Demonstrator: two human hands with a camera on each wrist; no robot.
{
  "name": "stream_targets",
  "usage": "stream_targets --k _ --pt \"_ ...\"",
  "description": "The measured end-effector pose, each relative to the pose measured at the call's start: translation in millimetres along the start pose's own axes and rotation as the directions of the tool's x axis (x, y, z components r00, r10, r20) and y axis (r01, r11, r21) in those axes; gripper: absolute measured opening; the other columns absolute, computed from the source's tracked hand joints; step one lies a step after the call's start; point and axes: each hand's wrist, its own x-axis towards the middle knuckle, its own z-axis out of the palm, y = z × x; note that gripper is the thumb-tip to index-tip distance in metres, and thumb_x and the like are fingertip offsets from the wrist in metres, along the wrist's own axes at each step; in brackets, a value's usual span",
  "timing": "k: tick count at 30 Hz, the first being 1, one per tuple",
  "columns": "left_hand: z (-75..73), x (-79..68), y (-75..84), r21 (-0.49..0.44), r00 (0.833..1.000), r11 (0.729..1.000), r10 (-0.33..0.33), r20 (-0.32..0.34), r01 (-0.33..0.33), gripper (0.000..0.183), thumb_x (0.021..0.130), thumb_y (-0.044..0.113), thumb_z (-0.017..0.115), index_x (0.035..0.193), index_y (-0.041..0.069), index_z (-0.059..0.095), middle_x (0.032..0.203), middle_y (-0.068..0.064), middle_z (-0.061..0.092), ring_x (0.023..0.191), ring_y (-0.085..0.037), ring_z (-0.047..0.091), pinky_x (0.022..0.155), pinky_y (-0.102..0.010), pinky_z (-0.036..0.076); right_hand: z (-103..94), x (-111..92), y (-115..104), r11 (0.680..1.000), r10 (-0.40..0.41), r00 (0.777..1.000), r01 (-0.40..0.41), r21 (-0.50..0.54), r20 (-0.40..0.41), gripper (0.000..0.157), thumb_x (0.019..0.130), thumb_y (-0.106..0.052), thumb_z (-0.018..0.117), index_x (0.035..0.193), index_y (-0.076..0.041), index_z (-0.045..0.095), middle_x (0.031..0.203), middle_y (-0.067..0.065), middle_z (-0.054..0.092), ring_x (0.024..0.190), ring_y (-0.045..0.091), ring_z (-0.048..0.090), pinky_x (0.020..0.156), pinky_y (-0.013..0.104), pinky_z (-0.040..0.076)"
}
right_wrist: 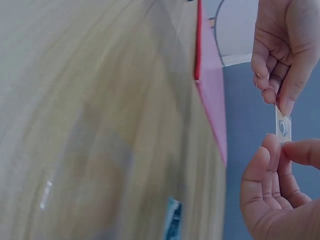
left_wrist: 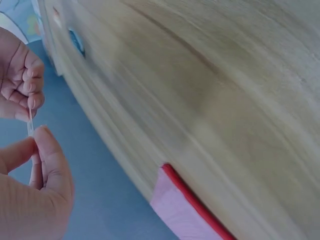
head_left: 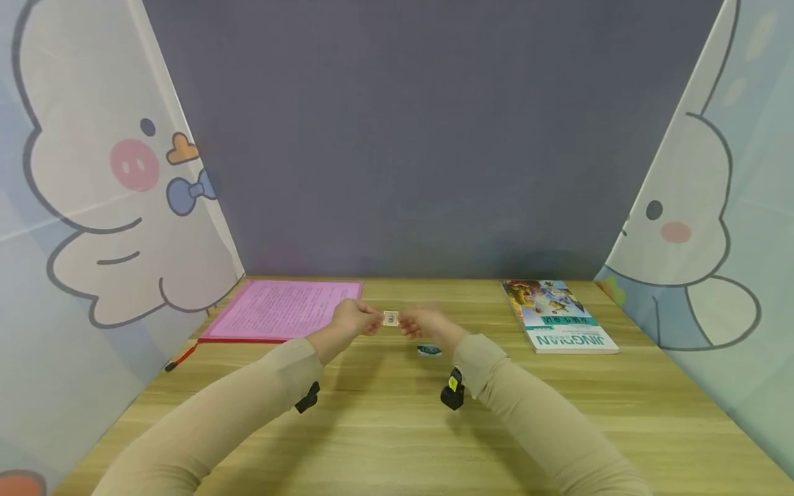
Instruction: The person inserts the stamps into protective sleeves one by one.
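A small, thin, square clear piece (head_left: 390, 318) with a round printed mark is held up between the two hands, above the table. My left hand (head_left: 352, 322) pinches one edge between thumb and fingertips. At the opposite edge the thumb and index finger of my right hand (head_left: 432, 325) pinch it, blurred in the head view. The right wrist view shows the clear piece (right_wrist: 283, 126) with its mark facing the camera; from the left wrist it appears nearly edge-on. A small dark teal flat item (head_left: 429, 350) lies on the table below the right hand.
A pink printed sheet in a red-edged folder (head_left: 279, 310) lies at the back left, its red cord (head_left: 185, 355) trailing left. On the right lies a colourful book (head_left: 558, 317). A dark grey panel (head_left: 397, 138) and cartoon-printed side walls enclose the wooden table (head_left: 384, 441).
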Motion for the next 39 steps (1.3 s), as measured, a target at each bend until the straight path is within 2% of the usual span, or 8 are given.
stream_targets --k 4,8,11,15,20,23,30,39 --pt "1.7 4.5 -7.2 0.040 0.999 0.999 -0.029 0.016 0.029 0.013 0.085 0.005 0.070 0.094 -0.005 0.070 0.087 -0.017 0.073 0.076 -0.026 0.071 0.069 -0.028 0.061 4.3 7 9 1.000 0.019 1.000 -0.019 -0.016 -0.003 0.013 0.091 -0.005 0.060 0.095 0.006 0.066 0.078 0.007 0.065 0.062 0.011 0.061 0.064 0.024 0.055" --pt "2.7 5.6 -15.1 0.078 0.998 0.995 -0.062 0.027 0.060 0.011 0.084 0.004 0.071 0.089 -0.005 0.070 0.080 -0.013 0.072 0.075 -0.025 0.071 0.076 -0.033 0.061 11.3 9 16 0.996 0.031 0.999 -0.033 -0.079 -0.032 0.012 0.089 -0.003 0.061 0.090 0.006 0.068 0.073 0.007 0.065 0.058 0.010 0.060 0.060 0.023 0.055" --pt "3.3 4.2 -19.5 0.144 0.996 0.986 -0.087 0.033 0.081 0.008 0.082 0.005 0.072 0.084 -0.002 0.070 0.076 -0.011 0.071 0.071 -0.022 0.071 0.077 -0.032 0.060 18.0 9 22 0.992 0.049 0.997 -0.055 -0.115 -0.052 0.013 0.088 -0.002 0.060 0.089 0.008 0.069 0.069 0.006 0.065 0.053 0.009 0.058 0.052 0.019 0.052" --pt "4.9 2.6 -25.1 0.130 0.989 0.983 -0.139 0.044 0.133 0.009 0.081 0.001 0.072 0.086 -0.006 0.068 0.074 -0.014 0.071 0.062 -0.018 0.068 0.071 -0.031 0.061 25.7 7 27 0.987 0.068 0.996 -0.074 -0.146 -0.049 0.014 0.086 -0.001 0.058 0.087 0.009 0.068 0.064 0.006 0.063 0.049 0.009 0.055 0.048 0.018 0.049" --pt "9.2 6.1 -32.1 0.040 0.979 0.980 -0.199 0.041 0.197 0.011 0.080 -0.005 0.072 0.088 -0.010 0.067 0.071 -0.016 0.070 0.055 -0.017 0.065 0.063 -0.030 0.061 30.6 8 29 0.983 0.059 0.996 -0.071 -0.171 -0.070 0.010 0.080 0.002 0.059 0.080 0.008 0.067 0.060 0.004 0.059 0.048 0.010 0.053 0.045 0.018 0.048" --pt "10.9 10.6 -35.8 0.056 0.976 0.975 -0.216 0.029 0.215 0.010 0.078 -0.006 0.073 0.086 -0.011 0.069 0.069 -0.014 0.069 0.052 -0.015 0.063 0.059 -0.028 0.060 32.5 9 28 0.977 0.063 0.994 -0.079 -0.197 -0.088 0.009 0.079 0.003 0.060 0.080 0.009 0.067 0.058 0.004 0.058 0.046 0.010 0.053 0.044 0.018 0.048" --pt "13.9 18.9 -39.4 0.102 0.972 0.969 -0.231 0.047 0.226 0.008 0.077 -0.006 0.075 0.083 -0.009 0.071 0.066 -0.012 0.067 0.050 -0.013 0.061 0.056 -0.024 0.059 33.3 12 25 0.959 0.089 0.990 -0.115 -0.258 -0.111 0.008 0.077 0.006 0.061 0.077 0.008 0.068 0.053 0.003 0.056 0.044 0.010 0.052 0.043 0.018 0.048" --pt "16.2 21.9 -36.9 0.157 0.973 0.961 -0.231 0.015 0.225 0.006 0.076 -0.008 0.074 0.080 -0.008 0.069 0.066 -0.011 0.065 0.052 -0.015 0.061 0.055 -0.025 0.059 33.4 15 25 0.955 0.086 0.989 -0.116 -0.273 -0.120 0.004 0.076 0.006 0.064 0.073 0.006 0.067 0.050 0.003 0.056 0.042 0.010 0.053 0.042 0.019 0.048"
